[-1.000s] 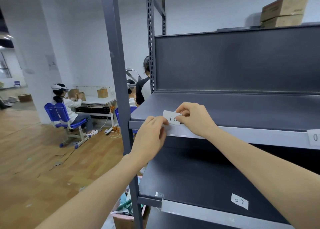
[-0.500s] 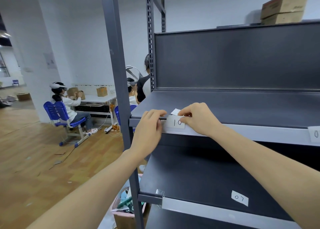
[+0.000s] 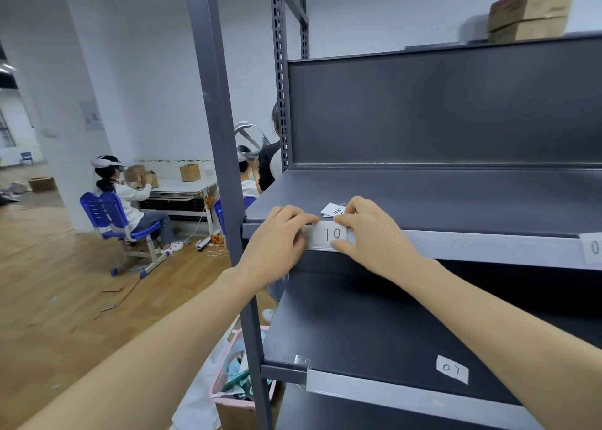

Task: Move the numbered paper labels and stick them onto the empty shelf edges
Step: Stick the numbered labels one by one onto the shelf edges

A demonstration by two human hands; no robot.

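Note:
A white paper label marked "10" (image 3: 331, 234) lies flat against the pale front edge (image 3: 472, 247) of the upper dark shelf. My left hand (image 3: 277, 244) pinches its left end and my right hand (image 3: 374, 234) pinches its right end, thumb under the strip. Just behind my right fingers a second paper label (image 3: 332, 209) lies on the shelf top. Another label, marked "07" (image 3: 452, 368), rests on the lower shelf. A partly cut-off label (image 3: 593, 247) hangs on the same upper edge at the far right.
A grey upright post (image 3: 221, 175) stands just left of my hands. A pink basket (image 3: 228, 394) of odds and ends sits on the floor below. Cardboard boxes (image 3: 531, 9) top the rack. People sit at a desk (image 3: 182, 188) behind on the left.
The "10" label came down from above the shelf lip onto the front edge strip. Both hands followed it down and now press its ends. A second label on the shelf top became visible.

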